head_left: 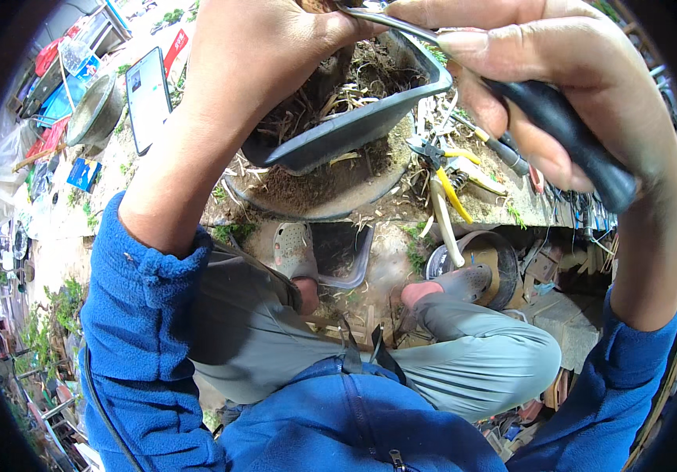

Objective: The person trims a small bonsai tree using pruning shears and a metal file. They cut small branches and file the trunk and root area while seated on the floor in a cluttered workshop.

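Observation:
My right hand (582, 67) is closed round the black handle (562, 134) of a slim metal-shafted hand tool, a carving tool by its look. Its shaft (397, 22) slants up and left to the thumb of my left hand (271, 47). That hand is closed at the top edge, against a brown woody piece (317, 5); its fingertips are out of sight, and so is the tool's tip. Below both hands, a dark plastic pot (354, 134) stands tilted, with soil, roots and pale shavings inside. A round tray (315, 208) lies under the pot.
Yellow-handled pliers (455, 193) and a grey-handled tool (507, 157) lie right of the pot. At left are a phone (148, 98), a grey basin (96, 110) and a blue packet (83, 174). A round container (499, 263) stands by my foot, below the ledge.

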A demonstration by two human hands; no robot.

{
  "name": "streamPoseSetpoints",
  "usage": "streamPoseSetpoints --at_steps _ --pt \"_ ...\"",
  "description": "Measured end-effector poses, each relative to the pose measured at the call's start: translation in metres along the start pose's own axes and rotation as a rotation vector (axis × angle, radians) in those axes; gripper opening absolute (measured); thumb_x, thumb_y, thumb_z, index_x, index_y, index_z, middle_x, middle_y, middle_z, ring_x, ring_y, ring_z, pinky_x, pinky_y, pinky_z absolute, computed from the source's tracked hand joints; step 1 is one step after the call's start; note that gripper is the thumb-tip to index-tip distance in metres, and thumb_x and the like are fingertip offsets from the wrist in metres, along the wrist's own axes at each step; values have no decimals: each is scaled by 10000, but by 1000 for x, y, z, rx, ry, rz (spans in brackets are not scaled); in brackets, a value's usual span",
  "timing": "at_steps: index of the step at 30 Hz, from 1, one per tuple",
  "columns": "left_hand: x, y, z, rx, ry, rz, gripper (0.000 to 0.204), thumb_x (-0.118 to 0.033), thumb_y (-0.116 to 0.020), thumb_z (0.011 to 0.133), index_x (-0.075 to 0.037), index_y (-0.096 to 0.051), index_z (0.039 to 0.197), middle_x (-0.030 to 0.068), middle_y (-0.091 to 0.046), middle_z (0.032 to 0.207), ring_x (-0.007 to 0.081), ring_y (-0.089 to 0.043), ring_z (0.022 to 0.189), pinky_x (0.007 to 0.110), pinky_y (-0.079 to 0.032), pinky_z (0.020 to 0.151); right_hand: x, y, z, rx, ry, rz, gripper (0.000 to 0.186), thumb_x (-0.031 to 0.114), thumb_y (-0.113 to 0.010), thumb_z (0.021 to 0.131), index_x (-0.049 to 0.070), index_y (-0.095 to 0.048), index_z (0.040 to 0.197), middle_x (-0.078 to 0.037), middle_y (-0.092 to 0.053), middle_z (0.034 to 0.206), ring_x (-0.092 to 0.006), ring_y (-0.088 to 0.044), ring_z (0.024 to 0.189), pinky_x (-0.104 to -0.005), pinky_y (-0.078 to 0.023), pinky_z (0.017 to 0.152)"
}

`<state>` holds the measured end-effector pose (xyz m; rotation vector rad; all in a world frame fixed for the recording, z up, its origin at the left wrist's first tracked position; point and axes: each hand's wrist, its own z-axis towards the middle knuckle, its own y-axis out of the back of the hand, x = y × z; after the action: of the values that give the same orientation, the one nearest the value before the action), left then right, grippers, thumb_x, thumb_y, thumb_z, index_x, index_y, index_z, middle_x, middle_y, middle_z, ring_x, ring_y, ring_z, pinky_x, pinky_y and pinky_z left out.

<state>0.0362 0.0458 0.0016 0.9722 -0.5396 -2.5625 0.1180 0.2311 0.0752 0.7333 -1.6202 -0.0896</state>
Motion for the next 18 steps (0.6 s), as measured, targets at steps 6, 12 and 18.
streamPoseSetpoints --at_steps 6,12,18 --pt "14 -5 5 46 64 -168 236 -213 -829 804 -12 -751 900 76 -702 679 115 -643 626 314 -517 591 8 13 5 15 23 -62 444 115 -598 985 -55 -582 1395 -74 -629 678 -81 -527 403 -203 -394 385" --pt "10 0 4 57 96 -109 247 -221 -858 793 -9 -742 850 49 -688 646 96 -628 599 304 -500 556 8 14 10 0 40 -58 414 105 -614 976 -61 -615 1355 -70 -626 664 -86 -526 406 -215 -390 389" --pt "6 -3 5 35 99 -83 225 -195 -851 801 -2 -741 839 37 -683 636 67 -599 594 289 -490 540 3 4 8 -94 52 11 385 95 -631 966 -68 -648 1315 -66 -624 650 -91 -526 409 -226 -385 393"
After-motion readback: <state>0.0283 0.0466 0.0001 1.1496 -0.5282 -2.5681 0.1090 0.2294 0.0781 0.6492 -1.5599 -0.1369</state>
